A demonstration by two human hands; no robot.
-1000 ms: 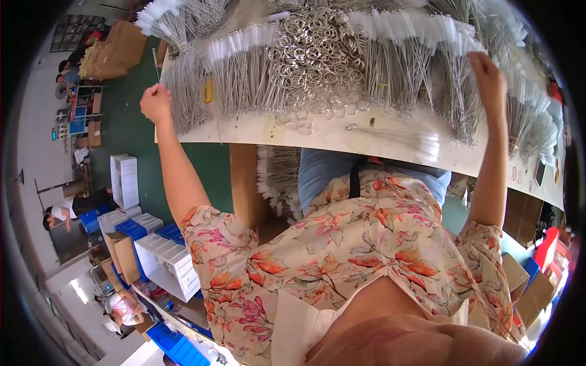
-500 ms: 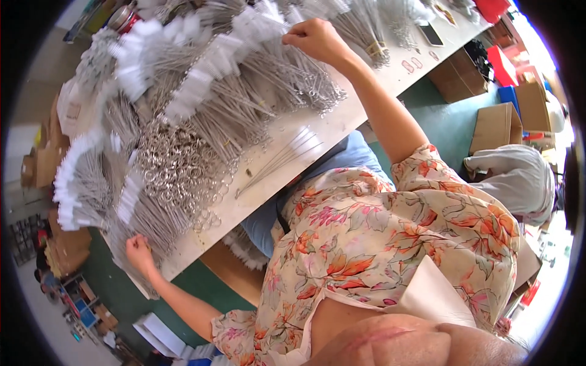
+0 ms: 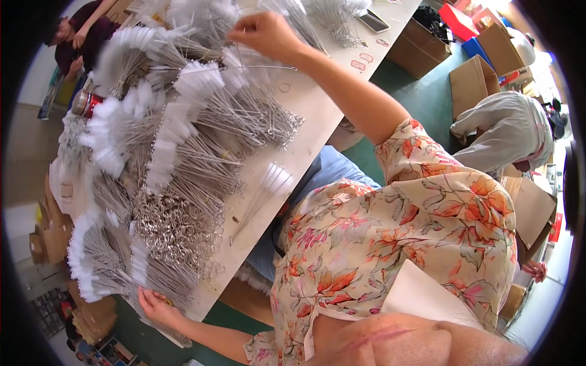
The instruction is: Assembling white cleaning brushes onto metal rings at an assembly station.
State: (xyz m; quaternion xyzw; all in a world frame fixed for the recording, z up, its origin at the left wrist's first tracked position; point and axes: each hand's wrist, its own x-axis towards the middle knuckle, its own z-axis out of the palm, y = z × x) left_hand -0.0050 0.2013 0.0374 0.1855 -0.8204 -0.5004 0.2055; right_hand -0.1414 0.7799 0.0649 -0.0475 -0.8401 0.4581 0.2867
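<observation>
Right hand [image 3: 267, 33] pinched brush wires [image 3: 244, 67] at the table's [image 3: 317, 122] far side; left hand [image 3: 155, 305] gripped a brush bundle [image 3: 101, 268] at its near edge.

The right hand [image 3: 265, 33] has reached farther over the brushes [image 3: 183, 122].

Right hand [image 3: 267, 35] pinching brush wires [image 3: 244, 116]; left hand [image 3: 155, 305] at table [image 3: 317, 122] edge.
</observation>
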